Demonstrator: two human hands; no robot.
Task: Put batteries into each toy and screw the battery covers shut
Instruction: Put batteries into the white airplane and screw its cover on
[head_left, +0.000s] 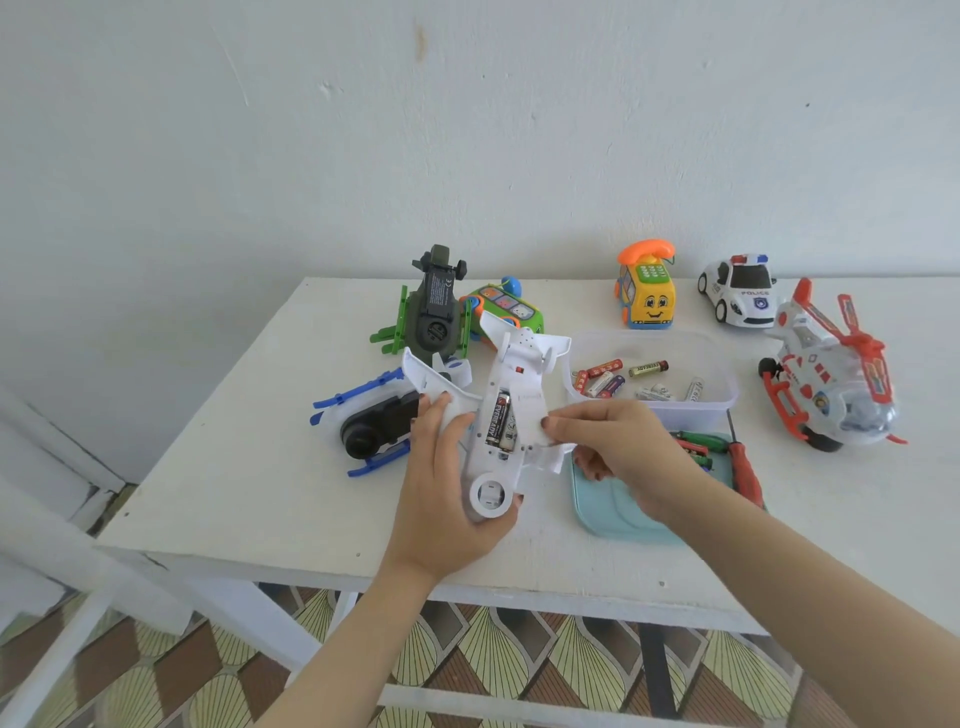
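Okay, the left hand (447, 478) is wrapped round the white plastic toy aeroplane (519, 358), which is belly-up just above the table edge. The fingers curl under the nose end and the thumb is laid on the near wing. The battery bay is open between the two hands, with a black cylindrical battery (497, 418) seated in it and a second cell just beside it, too small to read.

The right hand (618, 452) pinches the white flat plastic battery cover (532, 410), thumb on top and the other fingers curled beneath. The cover lies against the right side of the bay and does not close it.

Just beyond the right hand is a clear plastic tub (722, 400) with loose batteries (613, 376) inside. Under the right wrist lies a pale blue plastic tray (613, 514), and just right of that hand a red-handled screwdriver (745, 473) rests on the white wooden table (234, 467).

Left of the left hand, a blue-and-white toy helicopter (374, 421) lies upside down. Beyond it are an olive-green toy helicopter (434, 312), also inverted, and a green toy bus (519, 312). Far beyond the right hand stand a yellow toy telephone car (647, 296), a white police car (740, 291) and a red-and-white toy helicopter (826, 374).
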